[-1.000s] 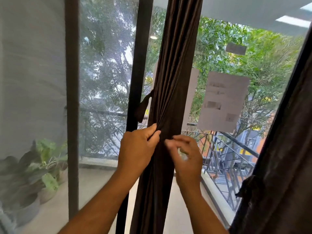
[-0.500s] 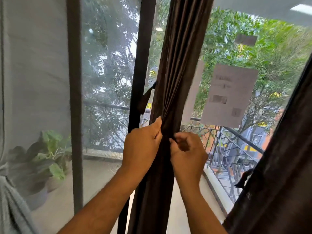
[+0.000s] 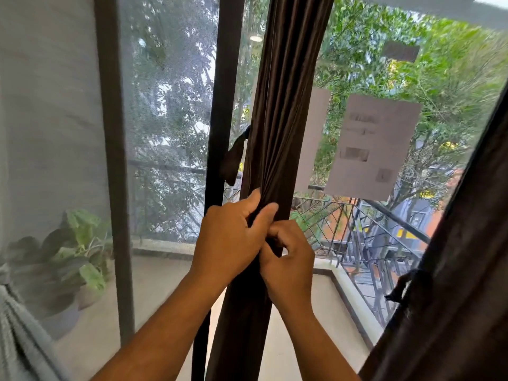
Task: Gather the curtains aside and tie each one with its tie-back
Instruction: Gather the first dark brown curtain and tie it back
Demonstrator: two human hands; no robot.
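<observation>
A dark brown curtain (image 3: 286,111) hangs gathered into a narrow bunch in front of the window's middle post. My left hand (image 3: 231,243) wraps the bunch from the left, fingers pinching its folds. My right hand (image 3: 288,259) presses in from the right, fingers curled around a dark strip at the bunch; what it grips is mostly hidden. A loose end of the brown tie-back (image 3: 233,158) hangs behind the curtain's left edge. A second brown curtain (image 3: 453,270) fills the right edge, with a dark tie (image 3: 404,287) showing on its side.
A dark window post (image 3: 220,105) stands just left of the bunch. A sheer grey curtain (image 3: 49,133) covers the left pane. Papers (image 3: 371,147) are stuck on the glass. Outside are potted plants (image 3: 74,259), a balcony ledge and a metal railing (image 3: 371,229).
My two hands have closed in on each other around the bunch. The right hand's fingers, spread a second ago, are now curled tight against the left hand.
</observation>
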